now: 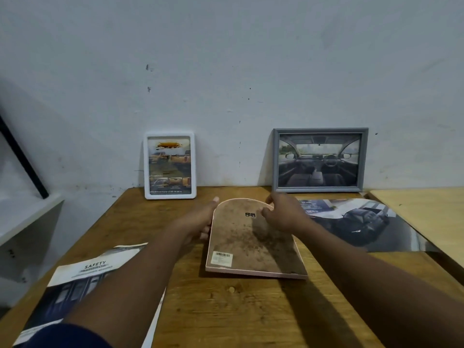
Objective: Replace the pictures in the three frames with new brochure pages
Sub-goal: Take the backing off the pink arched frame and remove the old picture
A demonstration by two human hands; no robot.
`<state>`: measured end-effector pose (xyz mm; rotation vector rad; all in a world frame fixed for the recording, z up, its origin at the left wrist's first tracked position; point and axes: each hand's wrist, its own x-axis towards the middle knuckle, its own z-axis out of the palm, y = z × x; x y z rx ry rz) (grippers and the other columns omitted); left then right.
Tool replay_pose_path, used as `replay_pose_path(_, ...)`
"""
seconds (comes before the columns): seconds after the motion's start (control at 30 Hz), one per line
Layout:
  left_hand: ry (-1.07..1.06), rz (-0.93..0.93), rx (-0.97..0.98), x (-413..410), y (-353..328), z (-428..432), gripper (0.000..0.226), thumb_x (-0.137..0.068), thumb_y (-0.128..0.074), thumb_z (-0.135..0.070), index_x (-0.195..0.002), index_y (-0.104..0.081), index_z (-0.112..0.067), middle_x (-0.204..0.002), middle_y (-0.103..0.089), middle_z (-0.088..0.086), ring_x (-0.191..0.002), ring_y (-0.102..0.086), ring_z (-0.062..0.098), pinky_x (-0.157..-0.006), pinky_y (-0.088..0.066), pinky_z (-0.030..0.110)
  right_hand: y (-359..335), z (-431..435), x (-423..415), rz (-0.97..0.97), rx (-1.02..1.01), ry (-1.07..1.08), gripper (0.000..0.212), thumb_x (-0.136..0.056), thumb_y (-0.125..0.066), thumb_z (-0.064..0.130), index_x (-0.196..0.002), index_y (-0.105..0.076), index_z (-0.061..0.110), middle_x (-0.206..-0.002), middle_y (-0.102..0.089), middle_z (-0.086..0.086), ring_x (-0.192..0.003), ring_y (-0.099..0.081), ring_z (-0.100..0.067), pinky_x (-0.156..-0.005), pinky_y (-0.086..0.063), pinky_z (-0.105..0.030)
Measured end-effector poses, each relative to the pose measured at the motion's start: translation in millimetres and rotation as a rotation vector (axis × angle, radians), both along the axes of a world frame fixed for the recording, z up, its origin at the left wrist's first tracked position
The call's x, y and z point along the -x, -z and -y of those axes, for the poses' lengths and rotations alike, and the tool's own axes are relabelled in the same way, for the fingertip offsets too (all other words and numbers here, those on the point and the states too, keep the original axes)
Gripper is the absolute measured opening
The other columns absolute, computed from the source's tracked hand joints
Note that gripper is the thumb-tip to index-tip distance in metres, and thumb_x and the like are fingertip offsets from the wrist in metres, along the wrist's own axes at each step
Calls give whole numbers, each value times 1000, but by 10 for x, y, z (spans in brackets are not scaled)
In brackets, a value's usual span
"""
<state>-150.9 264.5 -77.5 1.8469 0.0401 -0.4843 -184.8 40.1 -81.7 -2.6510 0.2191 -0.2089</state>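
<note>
Left hand (pixel 198 223) holds arched frame (pixel 251 247) (face-down).

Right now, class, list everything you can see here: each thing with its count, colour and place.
arched frame: one, pink rim with brown back, face down at table centre
white frame: one, white, leaning on wall, back left
grey frame: one, grey, leaning on wall, back right
SAFETY page: one, white and dark blue, table front left
car page: one, blue-grey, table right
table: one, brown wood, centre
side table: one, pale wood, right
shelf: one, white, far left
left hand: one, holds arched frame's left edge
right hand: one, grips its top
</note>
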Motion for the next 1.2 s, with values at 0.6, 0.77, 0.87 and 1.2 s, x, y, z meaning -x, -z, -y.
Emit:
replay_pose_path(0.6, 136, 656, -590, -217, 624, 175, 66, -103, -30, -61, -159, -25, -26, -167, -24, -2, -154, -17, 19, -121, -23, 45, 361, -79, -540, -78, 206, -184, 49, -98, -39, 54, -139, -47, 30, -151, -37, -2, -137, -32, -28, -109, -32, -52)
replay_pose_path(0.77, 226, 659, -616, -254, 683, 237, 72, -101, -19, -65, -162, -13, -28, -170, -12, -5, -156, -4, 14, -124, -11, 42, 501, -84, -575, -41, 208, -181, 49, -100, -33, 55, -143, -42, 33, -149, -39, 0, -134, -36, -25, -107, -30, -51)
replay_pose_path(0.87, 241, 604, -589, -285, 732, 222, 76, -99, -16, -69, -162, -11, -29, -169, -15, -3, -156, -8, 15, -125, -13, 43, 491, -95, -638, -29, 239, -172, 49, -98, -36, 56, -139, -46, 31, -146, -43, -1, -132, -37, -25, -106, -31, -50)
replay_pose_path(1.2, 219, 565, -569, -273, 749, 209, 80, -97, -16, -72, -163, -10, -28, -169, -18, 2, -155, -14, 21, -124, -18, 44, 527, -119, -774, 178, 205, -215, 33, -93, -47, 52, -116, -49, 29, -126, -53, 4, -116, -43, -17, -98, -35, -42)
